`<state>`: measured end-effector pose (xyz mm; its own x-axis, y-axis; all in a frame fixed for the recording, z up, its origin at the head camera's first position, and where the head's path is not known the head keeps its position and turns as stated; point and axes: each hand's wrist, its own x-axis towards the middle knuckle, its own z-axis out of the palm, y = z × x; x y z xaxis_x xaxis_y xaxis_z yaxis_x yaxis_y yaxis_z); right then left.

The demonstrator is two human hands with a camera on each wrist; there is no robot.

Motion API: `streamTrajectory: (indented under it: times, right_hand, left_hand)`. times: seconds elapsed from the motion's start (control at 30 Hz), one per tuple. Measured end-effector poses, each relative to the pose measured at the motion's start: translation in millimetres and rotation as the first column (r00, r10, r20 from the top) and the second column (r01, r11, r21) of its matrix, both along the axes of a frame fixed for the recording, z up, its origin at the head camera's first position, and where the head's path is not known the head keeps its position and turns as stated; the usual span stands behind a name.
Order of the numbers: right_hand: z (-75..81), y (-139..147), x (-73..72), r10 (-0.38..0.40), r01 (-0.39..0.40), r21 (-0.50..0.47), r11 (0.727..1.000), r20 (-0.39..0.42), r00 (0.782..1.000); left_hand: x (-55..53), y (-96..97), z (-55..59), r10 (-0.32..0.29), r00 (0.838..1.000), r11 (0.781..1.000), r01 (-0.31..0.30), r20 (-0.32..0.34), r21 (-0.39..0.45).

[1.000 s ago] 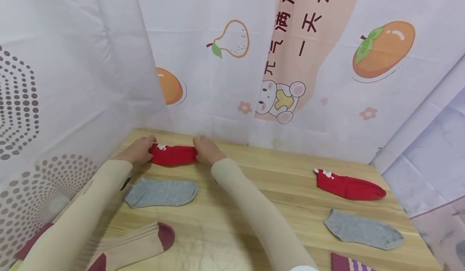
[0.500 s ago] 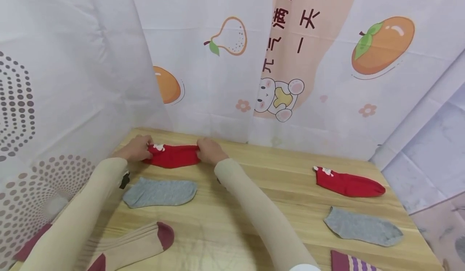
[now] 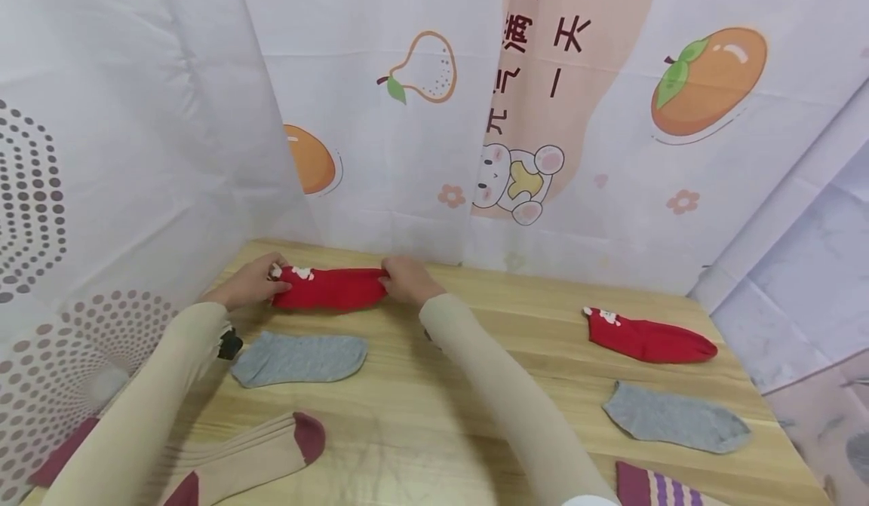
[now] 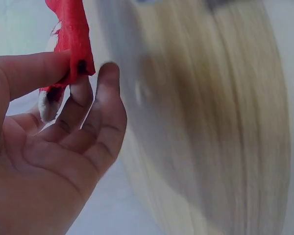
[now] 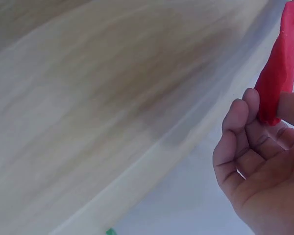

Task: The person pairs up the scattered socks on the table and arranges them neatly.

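Observation:
A red sock [image 3: 333, 289] with a white figure near its cuff is stretched between both hands at the far left of the table. My left hand [image 3: 250, 281] pinches the cuff end between thumb and fingers; the left wrist view shows the thumb pressed on the red cloth [image 4: 74, 29]. At the toe end, my right hand [image 3: 409, 281] pinches the sock, its thumb against the red fabric [image 5: 279, 68] in the right wrist view. Just in front of the held sock lies a flat grey sock [image 3: 302, 359].
Another red sock [image 3: 648, 338], a grey sock [image 3: 677, 417] and a striped maroon sock [image 3: 655, 486] lie along the right side. Beige socks with maroon ends [image 3: 251, 457] are partly under the left sleeve. White printed curtains [image 3: 366, 212] border the wooden table [image 3: 407, 430].
The right hand has shifted slightly to the right, and the red sock looks straighter and more stretched between the hands. The left hand stays at the cuff end. The other socks keep their places.

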<state>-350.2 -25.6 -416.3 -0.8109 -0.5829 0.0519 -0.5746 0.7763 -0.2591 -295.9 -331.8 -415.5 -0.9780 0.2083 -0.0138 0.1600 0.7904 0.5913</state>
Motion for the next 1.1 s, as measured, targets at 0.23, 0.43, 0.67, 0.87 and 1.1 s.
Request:
streamTrajectory:
  times: [0.23, 0.43, 0.67, 0.87, 1.1]
  right_hand:
    - [3.9, 24, 4.2, 0.005, -0.003, -0.079, 0.997, 0.019, 1.000]
    - [8.5, 46, 11.4, 0.008, -0.007, -0.095, 0.995, 0.009, 1.000]
    - [11.4, 69, 21.0, -0.011, 0.012, -0.110, 0.994, 0.014, 1.000]
    - [14.3, 94, 32.2, -0.042, 0.052, -0.185, 0.981, 0.057, 0.997]
    - [18.3, 120, 44.2, -0.028, 0.038, -0.216, 0.976, 0.051, 0.998]
  left_hand:
    - [9.4, 18.5, 10.9, -0.034, 0.998, 0.998, 0.036, -0.055, 0.046]
    - [11.4, 33.6, 8.1, -0.053, 0.994, 0.996, 0.060, -0.100, 0.067]
    - [21.2, 53.9, 13.2, -0.058, 0.994, 0.995, 0.065, -0.088, 0.081]
    - [28.1, 73.2, 17.3, -0.068, 0.994, 0.992, 0.076, -0.085, 0.099]
    - [38.4, 95.4, 25.3, -0.113, 0.990, 0.986, 0.123, -0.089, 0.109]
